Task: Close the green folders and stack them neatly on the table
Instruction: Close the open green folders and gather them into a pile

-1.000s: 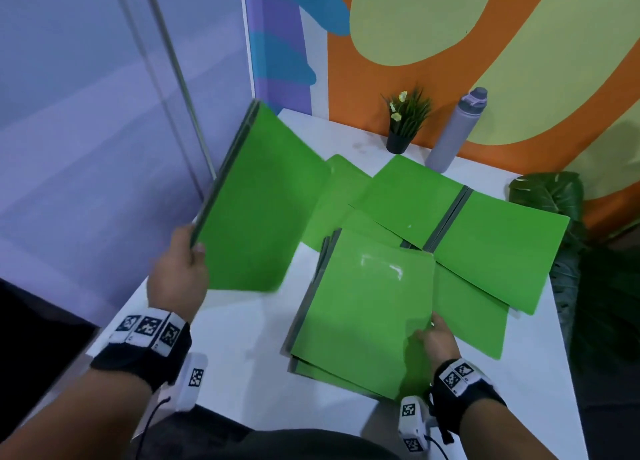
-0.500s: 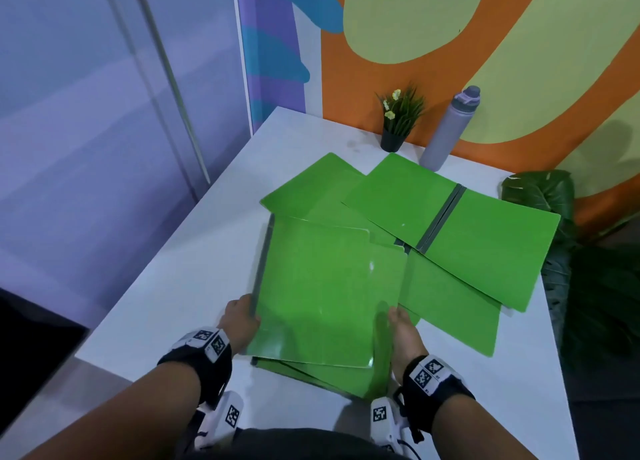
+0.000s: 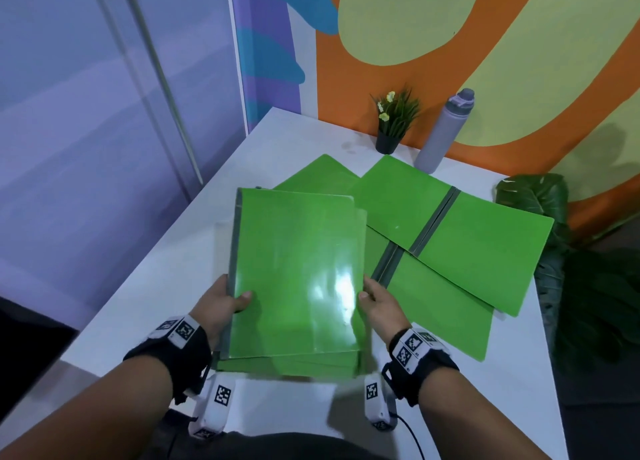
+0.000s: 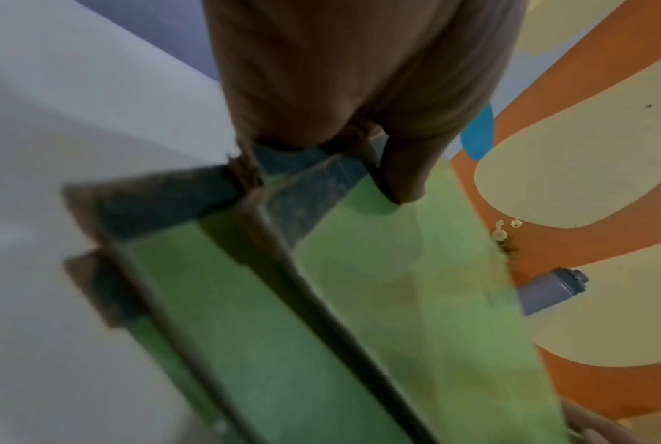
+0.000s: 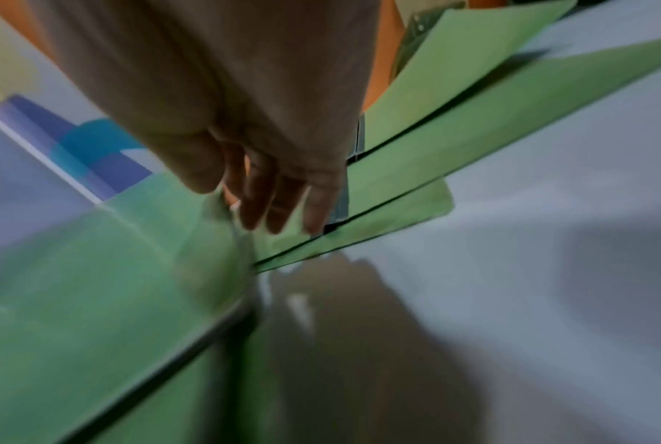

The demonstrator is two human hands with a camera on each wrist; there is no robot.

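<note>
- I'm holding the bundle of closed glossy green plastic folders with grey spines [image 3: 294,279] in both hands, lifted and tilted up off the white table [image 3: 166,279] near its front edge.
- My left hand [image 3: 221,304] is gripping the spine side: thumb curled on the top cover, fingers underneath. The left wrist view confirms the thumb pinching over the grey spines.
- My right hand [image 3: 379,304] is bracing the open long edge. The thumb is touching the cover edge; the fingers look nearly straight in the right wrist view, and I can't tell whether they're gripping underneath.
- Change: 1 s ago my left hand was carrying 1 closed folder in the air; 0.5 s ago it was landing flat on the pile. Now it's in the bundle and I'm raising the lot.
- Reading: I'm likely squaring the edges, since the lower folders are fanning out at the bottom.
- Still open: 2 flat green folders with grey centre strips, the far one [image 3: 485,238] overlapping the near one [image 3: 443,307], lying right of the bundle, so the task is looking roughly half done.
- Risk: the covers look slick, so the bundle could slide apart.
</note>
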